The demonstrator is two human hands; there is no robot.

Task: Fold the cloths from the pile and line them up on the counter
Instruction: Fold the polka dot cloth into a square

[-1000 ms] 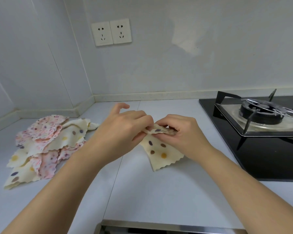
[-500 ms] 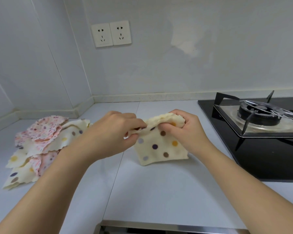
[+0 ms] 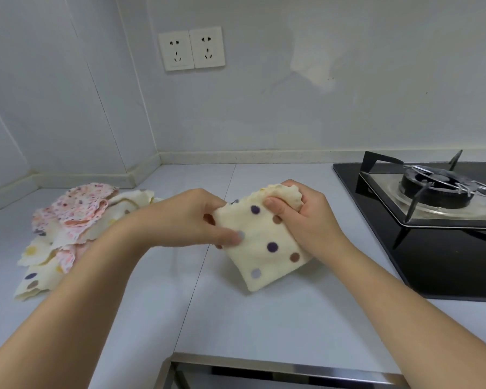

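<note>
One loose pile of cloths (image 3: 68,237) lies at the far left of the tabletop (image 3: 264,321); pink flowered and cream dotted pieces are mixed in it, and their number cannot be counted. Two wall sockets (image 3: 192,49) are mounted side by side above. Two bare hands are seen at centre. The left hand (image 3: 191,220) is curled, and the left edge of one cream dotted cloth (image 3: 264,254) is pinched between its thumb and fingers. This single cloth is folded and held between the hands, well apart from the pile, with its lowest corner close to the tabletop; contact cannot be judged. The right hand (image 3: 309,217) is curled round the cloth's scalloped upper right corner, which is bunched in its grip. One gas burner (image 3: 435,186) is seen on one black stove (image 3: 446,254) at the far right.
</note>
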